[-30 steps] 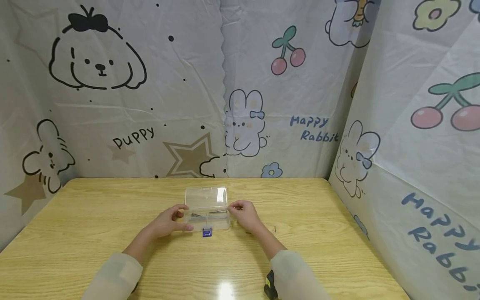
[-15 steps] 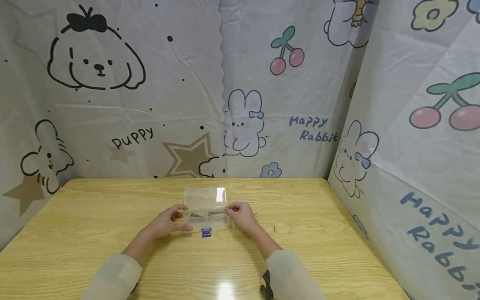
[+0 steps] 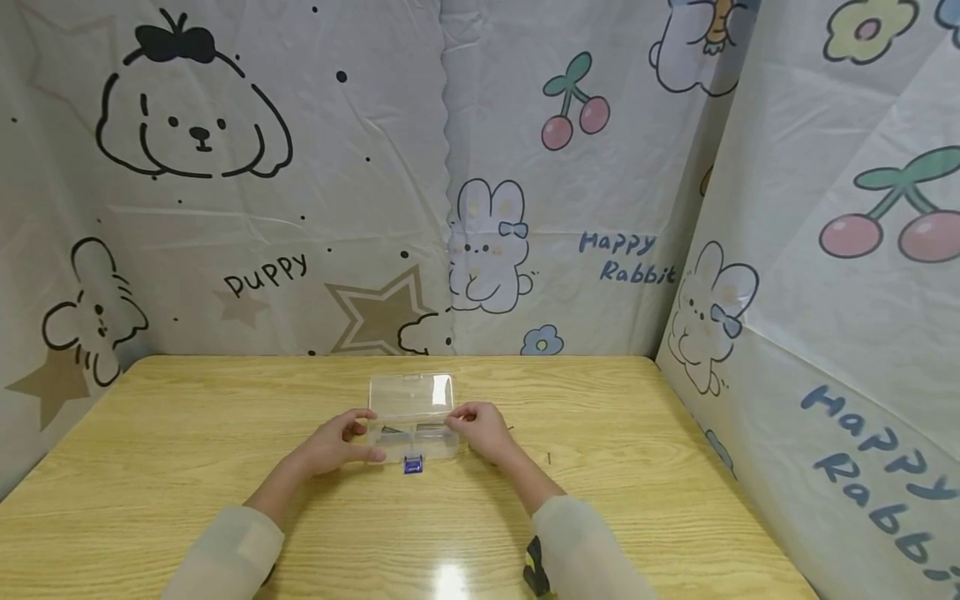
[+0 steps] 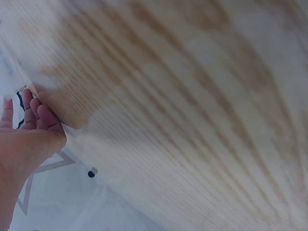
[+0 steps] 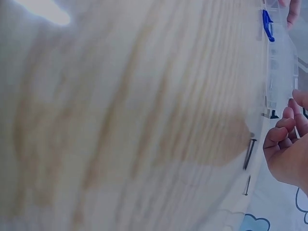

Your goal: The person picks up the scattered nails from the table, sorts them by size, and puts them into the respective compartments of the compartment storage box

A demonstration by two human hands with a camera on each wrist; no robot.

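Note:
A clear plastic box (image 3: 401, 447) stands on the table with its lid (image 3: 411, 395) raised at the back. Dark nails (image 3: 393, 430) lie in its left compartment, and more nails (image 3: 429, 427) show in the right one. My left hand (image 3: 339, 442) grips the box's left end, thumb in front and fingers behind. At the right end, the thumb and fingertips of my right hand (image 3: 480, 429) come together over the box wall and seem to pinch the end of a nail; the fingertips partly hide it. A blue latch (image 3: 413, 465) hangs at the box's front.
Loose nails (image 5: 249, 153) lie on the table right of the box, with a smaller nail (image 5: 247, 185) near them. Another nail (image 3: 549, 458) lies by the right forearm. A printed cloth (image 3: 487, 250) backs the wooden table (image 3: 225, 400). Something black and yellow (image 3: 536, 568) shows beside the right sleeve.
My right hand has moved slightly left over the box, and the slanting nail at its fingertips now lies lower and flatter in the right compartment. My left hand keeps its place.

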